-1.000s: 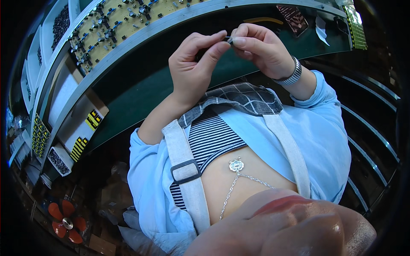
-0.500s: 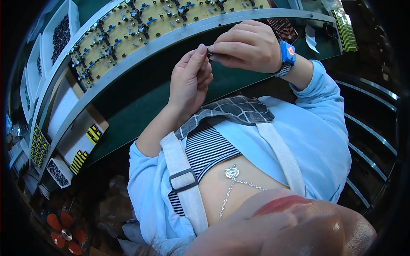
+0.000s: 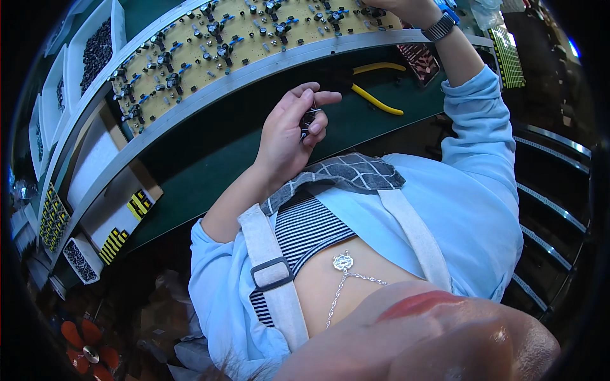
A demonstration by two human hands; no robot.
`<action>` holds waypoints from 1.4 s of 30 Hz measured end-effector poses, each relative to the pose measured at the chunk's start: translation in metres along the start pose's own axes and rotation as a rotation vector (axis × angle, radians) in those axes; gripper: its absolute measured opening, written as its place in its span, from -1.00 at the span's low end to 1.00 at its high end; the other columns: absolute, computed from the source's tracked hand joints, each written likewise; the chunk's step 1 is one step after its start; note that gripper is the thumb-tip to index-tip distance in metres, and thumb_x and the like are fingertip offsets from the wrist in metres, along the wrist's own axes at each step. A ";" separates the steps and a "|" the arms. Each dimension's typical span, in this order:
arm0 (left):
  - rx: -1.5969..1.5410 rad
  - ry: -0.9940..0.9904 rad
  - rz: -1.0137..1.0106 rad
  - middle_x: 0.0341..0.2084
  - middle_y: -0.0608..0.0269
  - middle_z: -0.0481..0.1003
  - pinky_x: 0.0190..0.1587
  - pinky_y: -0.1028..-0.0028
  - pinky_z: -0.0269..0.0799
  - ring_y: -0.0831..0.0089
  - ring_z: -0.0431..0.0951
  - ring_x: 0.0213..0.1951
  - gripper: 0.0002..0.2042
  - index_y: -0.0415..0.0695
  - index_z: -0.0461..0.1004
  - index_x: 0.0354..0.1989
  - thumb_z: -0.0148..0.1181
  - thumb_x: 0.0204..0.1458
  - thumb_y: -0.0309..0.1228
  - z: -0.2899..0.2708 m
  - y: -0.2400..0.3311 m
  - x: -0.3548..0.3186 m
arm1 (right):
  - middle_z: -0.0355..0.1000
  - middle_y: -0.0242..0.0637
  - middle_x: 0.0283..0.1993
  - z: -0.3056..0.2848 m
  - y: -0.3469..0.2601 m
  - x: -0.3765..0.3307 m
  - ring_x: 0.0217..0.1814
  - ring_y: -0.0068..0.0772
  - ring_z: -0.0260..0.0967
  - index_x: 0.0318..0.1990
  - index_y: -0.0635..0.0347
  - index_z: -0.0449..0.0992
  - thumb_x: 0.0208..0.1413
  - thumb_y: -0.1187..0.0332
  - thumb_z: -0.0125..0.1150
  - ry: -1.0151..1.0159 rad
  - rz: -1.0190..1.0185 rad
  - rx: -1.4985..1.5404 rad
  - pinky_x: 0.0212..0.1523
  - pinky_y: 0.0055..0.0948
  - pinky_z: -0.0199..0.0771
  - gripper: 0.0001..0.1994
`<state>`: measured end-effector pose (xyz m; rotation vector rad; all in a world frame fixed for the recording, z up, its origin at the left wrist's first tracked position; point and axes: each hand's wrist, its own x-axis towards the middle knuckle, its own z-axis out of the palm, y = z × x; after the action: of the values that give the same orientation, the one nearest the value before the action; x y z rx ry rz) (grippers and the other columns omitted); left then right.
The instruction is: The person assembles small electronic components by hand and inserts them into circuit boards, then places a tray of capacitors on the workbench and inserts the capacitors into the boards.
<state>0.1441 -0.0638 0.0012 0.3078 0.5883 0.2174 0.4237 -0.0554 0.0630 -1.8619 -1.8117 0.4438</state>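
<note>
Broadly: green table [image 3: 197, 174], tan component-studded board [image 3: 251, 46] beyond its metal rail [image 3: 318, 49]. Left hand [image 3: 292, 127] half-curled above the table, between rail and near edge, forefinger extended. Right hand [image 3: 412, 10] at the board's right end, partly cut off; cannot tell whether it grips anything. Yellow-handled tool [image 3: 376, 100] near the table's right side. Smallest: dark parts [image 3: 309, 120] with thin leads, held in the left hand's curled fingers.

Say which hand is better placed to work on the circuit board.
Probably the right hand, at the right end of the circuit board; the left hand, lower and off the board, holds small dark parts.
</note>
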 end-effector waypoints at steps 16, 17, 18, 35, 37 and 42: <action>0.106 -0.141 0.012 -0.71 0.38 0.28 -0.65 0.67 0.02 0.70 0.08 -0.74 -0.62 -0.26 0.18 0.13 -0.25 0.28 -0.26 -0.004 0.000 0.002 | 0.39 -0.35 -0.54 0.002 0.000 0.005 -0.54 -0.57 0.27 -0.39 0.21 0.58 -0.11 0.38 0.29 0.006 -0.035 -0.051 -0.50 -0.57 0.28 -0.87; 0.102 -0.148 0.017 -0.70 0.36 0.32 -0.65 0.68 0.04 0.69 0.09 -0.73 -0.62 -0.25 0.19 0.12 -0.26 0.28 -0.24 -0.006 -0.001 0.002 | 0.39 -0.34 -0.54 0.002 -0.001 0.005 -0.54 -0.55 0.28 -0.40 0.20 0.58 -0.11 0.38 0.29 0.009 -0.036 -0.072 -0.50 -0.56 0.28 -0.88; 0.098 -0.155 0.022 -0.68 0.33 0.35 -0.65 0.69 0.05 0.68 0.09 -0.73 -0.62 -0.24 0.21 0.12 -0.27 0.28 -0.23 -0.007 -0.001 0.002 | 0.39 -0.33 -0.55 0.002 -0.002 0.005 -0.55 -0.53 0.29 -0.40 0.20 0.58 -0.11 0.38 0.29 0.011 -0.037 -0.092 -0.50 -0.56 0.29 -0.88; 0.036 -0.393 0.204 -0.68 0.27 0.37 -0.65 0.66 0.08 0.64 0.08 -0.74 -0.54 -0.20 0.05 0.26 -0.47 0.30 -0.19 -0.020 -0.001 0.006 | 0.41 -0.27 -0.55 0.010 -0.058 -0.008 -0.50 -0.31 0.37 -0.45 0.21 0.56 -0.14 0.40 0.30 0.129 -0.466 -0.464 -0.45 -0.39 0.37 -0.90; 0.062 -0.447 0.284 -0.68 0.27 0.37 -0.65 0.67 0.08 0.64 0.12 -0.74 -0.53 -0.19 0.04 0.27 -0.45 0.30 -0.17 -0.023 -0.003 0.005 | 0.42 -0.26 -0.51 0.031 -0.080 -0.028 -0.49 -0.36 0.36 -0.41 0.21 0.57 -0.10 0.41 0.29 -0.084 -0.075 0.029 -0.45 -0.45 0.37 -0.90; 0.259 -0.330 0.355 -0.67 0.27 0.37 -0.65 0.68 0.10 0.65 0.24 -0.71 -0.48 -0.16 0.01 0.29 -0.40 0.28 -0.07 -0.016 -0.007 0.002 | 0.49 -0.33 -0.34 0.081 -0.072 -0.071 -0.41 -0.53 0.42 -0.23 0.25 0.53 0.07 0.42 0.19 -0.339 0.067 0.596 -0.39 -0.57 0.44 -0.86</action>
<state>0.1376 -0.0661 -0.0145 0.6860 0.2292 0.4235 0.3141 -0.1166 0.0288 -1.4865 -1.5723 1.2348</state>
